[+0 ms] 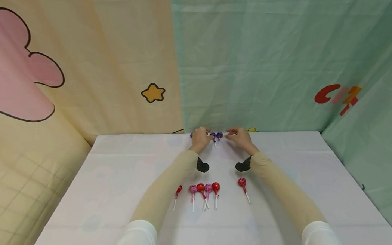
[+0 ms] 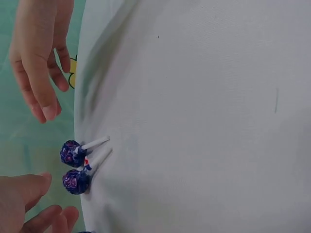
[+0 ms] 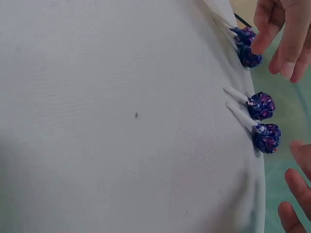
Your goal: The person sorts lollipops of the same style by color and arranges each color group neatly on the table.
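Two purple-wrapped lollipops [image 1: 219, 135] lie side by side at the table's far edge, their white sticks toward me. My left hand [image 1: 200, 138] is just left of them, thumb and fingers apart, holding nothing. On their right, my right hand [image 1: 240, 136] has loosely bent fingers around an empty gap; its fingertips stand apart from the nearer lollipop [image 3: 267, 138] in the right wrist view. Two more purple lollipops [image 3: 250, 57] lie beside the left hand at that edge, partly hidden by it in the head view.
Nearer to me, several red and pink lollipops [image 1: 201, 187] lie in a loose row on the white tabletop [image 1: 120, 202]. One red lollipop [image 1: 241, 182] lies apart on the right, another [image 1: 178, 190] by the left sleeve. A printed curtain [image 1: 246, 67] rises behind the far edge.
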Tool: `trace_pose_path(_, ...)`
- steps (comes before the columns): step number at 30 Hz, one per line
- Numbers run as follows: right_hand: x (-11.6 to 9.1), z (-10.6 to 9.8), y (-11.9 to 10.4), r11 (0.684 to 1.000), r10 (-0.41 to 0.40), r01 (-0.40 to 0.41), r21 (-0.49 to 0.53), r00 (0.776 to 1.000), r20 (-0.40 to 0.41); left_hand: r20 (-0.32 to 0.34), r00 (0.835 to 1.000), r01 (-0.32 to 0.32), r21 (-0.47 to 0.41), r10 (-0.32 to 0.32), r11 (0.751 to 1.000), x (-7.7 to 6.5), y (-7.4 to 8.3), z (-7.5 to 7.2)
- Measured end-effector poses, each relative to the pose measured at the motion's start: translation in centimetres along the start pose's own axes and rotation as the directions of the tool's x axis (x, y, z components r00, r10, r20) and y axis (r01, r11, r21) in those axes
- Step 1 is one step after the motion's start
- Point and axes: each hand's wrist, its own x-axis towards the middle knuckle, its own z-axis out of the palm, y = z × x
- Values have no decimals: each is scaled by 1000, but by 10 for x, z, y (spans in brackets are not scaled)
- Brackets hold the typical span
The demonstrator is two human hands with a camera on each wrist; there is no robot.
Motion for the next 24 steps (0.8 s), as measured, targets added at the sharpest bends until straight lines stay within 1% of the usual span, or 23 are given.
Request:
trace_pose_path(6,-10,-12,1,999,-44,44,9,998,-38,10,999,-49,-48,49,998,-10,-3,-23)
trace_pose_path(10,-17,-14,1,997,-75,75,2,995,-62,10,996,-93,-49,94,994,-20,-8,-36)
trace_pose_path(14,-27,-16,0,996,-89,89,6,994,-65,8,991,-135,-52,136,989,-31,-16,-48)
trace_pose_path(18,-39,-18,0,994,-106,107,6,993,-55,15,987,-159,-73,161,984,-44,-23,-59)
trace_pose_path(24,-63,-22,-1,987,-163,164,0,986,-29,14,987,-161,-94,163,983,-70,-38,-72)
